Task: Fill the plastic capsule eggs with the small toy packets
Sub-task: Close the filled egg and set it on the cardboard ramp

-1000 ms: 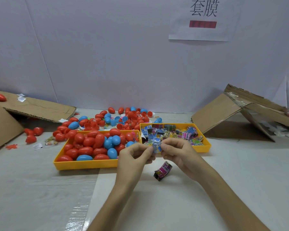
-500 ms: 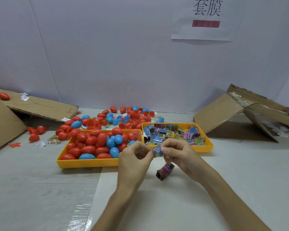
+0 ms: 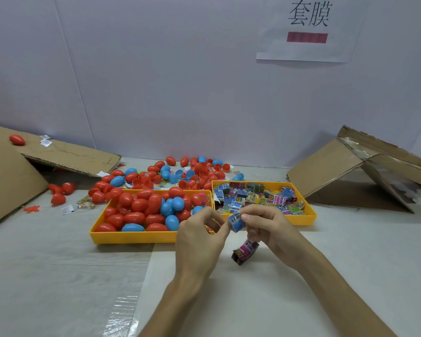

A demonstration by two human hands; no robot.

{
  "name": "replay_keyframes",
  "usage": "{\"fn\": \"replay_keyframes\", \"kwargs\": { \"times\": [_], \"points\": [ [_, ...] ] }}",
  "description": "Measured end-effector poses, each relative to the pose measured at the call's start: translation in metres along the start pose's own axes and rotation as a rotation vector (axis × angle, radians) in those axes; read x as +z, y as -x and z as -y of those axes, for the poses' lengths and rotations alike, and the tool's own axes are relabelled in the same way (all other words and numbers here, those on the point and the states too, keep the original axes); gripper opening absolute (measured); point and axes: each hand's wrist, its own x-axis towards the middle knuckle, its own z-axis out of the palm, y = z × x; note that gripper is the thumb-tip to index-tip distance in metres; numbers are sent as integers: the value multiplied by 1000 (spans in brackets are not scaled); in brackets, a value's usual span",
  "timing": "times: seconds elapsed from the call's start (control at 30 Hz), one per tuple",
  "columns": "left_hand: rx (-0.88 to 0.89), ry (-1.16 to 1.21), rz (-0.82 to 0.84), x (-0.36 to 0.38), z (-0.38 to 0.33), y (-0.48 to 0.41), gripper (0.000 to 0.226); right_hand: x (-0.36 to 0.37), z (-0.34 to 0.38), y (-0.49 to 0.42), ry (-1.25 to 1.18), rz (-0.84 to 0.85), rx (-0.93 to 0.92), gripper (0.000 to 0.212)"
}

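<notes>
**A:** Anything you can read?

**B:** The paper sign [image 3: 306, 27] high on the back wall says "套膜" in black. There's a dark red bar beneath it, and whatever is printed there is blurred.

**A:** And the wrappers?

**B:** They have barcodes and bright print, but it's too small to make out.

**A:** What are the hands doing?

**B:** The left hand [image 3: 199, 235] and right hand [image 3: 270, 229] meet above the worktop [image 3: 58, 276], just in front of the trays. Their fingers are curled, and together they pinch one blue packet [image 3: 236, 221] between thumbs and forefingers.

**A:** Anything under them?

**B:** A pink packet [image 3: 246, 249] sits tilted on the worktop, right below the right hand. I cannot tell whether a finger touches it.

**A:** And around them?

**B:** Two yellow trays stand side by side. The left tray [image 3: 131, 235] is heaped with closed red and blue eggs [image 3: 136, 215], and the right tray [image 3: 301, 218] is full of packets [image 3: 265, 198]. The hands cover the near corners where the trays meet.

Loose eggs [image 3: 195, 171], some in open halves, are scattered behind the trays near the wall. A left cardboard flap [image 3: 66, 156] carries a single red egg [image 3: 17, 139] and white slips [image 3: 45, 141]. A right cardboard flap [image 3: 326, 171] leans opposite.
</notes>
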Motion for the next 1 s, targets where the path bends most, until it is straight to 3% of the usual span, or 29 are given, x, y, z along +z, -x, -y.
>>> {"fn": "replay_keyframes", "kwargs": {
  "times": [0.23, 0.33, 0.43, 0.53, 0.67, 0.77, 0.87, 1.0],
  "points": [
    [23, -58, -68, -5, 2, -2, 16, -1, -1, -1, -15, -54, -2, 15],
    [95, -246, -297, -16, 7, -11, 11, -5, 1, -2, -19, -84, 6, 20],
    [-29, -416, -476, -31, 19, -23, 41, -8, 2, -3, -17, -94, 8, 21],
    [-196, -502, -400, -38, 32, -28, 65, -6, 1, -2, -12, -92, 7, 23],
    [-217, -528, -405, -38, 39, -28, 41, -3, 2, -2, 7, -85, 6, 19],
    [-133, -435, -479, -40, 38, -29, 31, -3, 3, -1, 9, -93, 5, 22],
    [16, -67, -462, -36, 28, -27, 32, -3, 3, 0, 19, -78, -4, 19],
    [-113, 460, -181, -30, 16, -27, 25, -2, 3, 0, 2, -69, -5, 22]
  ]
}}
